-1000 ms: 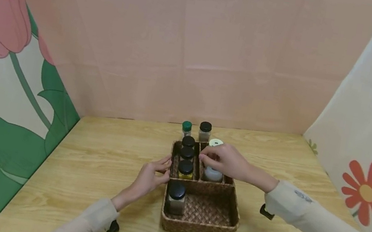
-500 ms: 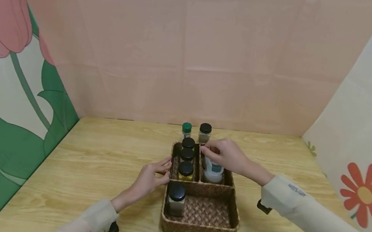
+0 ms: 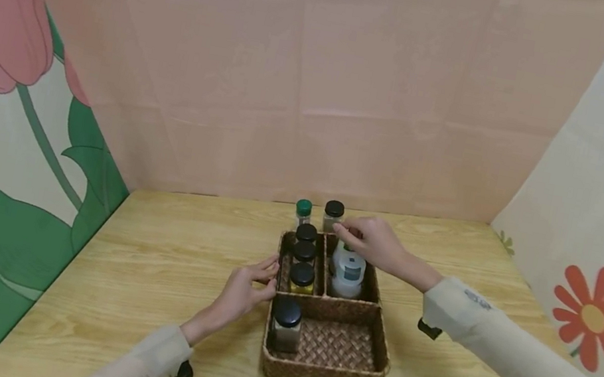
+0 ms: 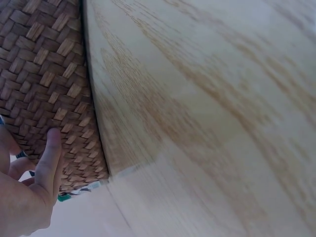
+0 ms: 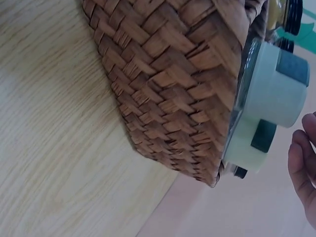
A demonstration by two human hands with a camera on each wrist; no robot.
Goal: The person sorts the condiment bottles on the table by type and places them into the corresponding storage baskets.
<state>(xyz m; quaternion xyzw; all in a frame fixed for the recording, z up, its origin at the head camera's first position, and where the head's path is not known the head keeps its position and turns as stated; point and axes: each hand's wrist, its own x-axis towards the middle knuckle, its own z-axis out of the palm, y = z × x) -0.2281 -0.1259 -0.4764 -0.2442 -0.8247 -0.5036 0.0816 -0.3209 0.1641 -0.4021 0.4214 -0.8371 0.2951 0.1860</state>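
My left hand [image 3: 243,287] rests against the left outer wall of a brown woven basket [image 3: 320,375]; in the left wrist view one extended finger [image 4: 49,155] lies on the weave. Over the right rear compartment hovers my right hand [image 3: 373,245], fingers loosely bent. That compartment holds a white-capped jar [image 3: 349,276] with a dark square on its cap and a pale green-capped jar [image 5: 247,143]. A gap separates the right-hand fingers [image 5: 297,165] from both caps in the right wrist view.
Several black-lidded jars [image 3: 302,276] line the left rear compartment. Another black-lidded jar [image 3: 286,327] stands in the front compartment. Behind the basket are a green-capped bottle [image 3: 303,210] and a black-lidded jar [image 3: 333,215] on the wooden table [image 3: 197,231].
My right hand has risen and moved slightly back, uncovering the white-capped jar's top. The left hand and basket have stayed nearly still.
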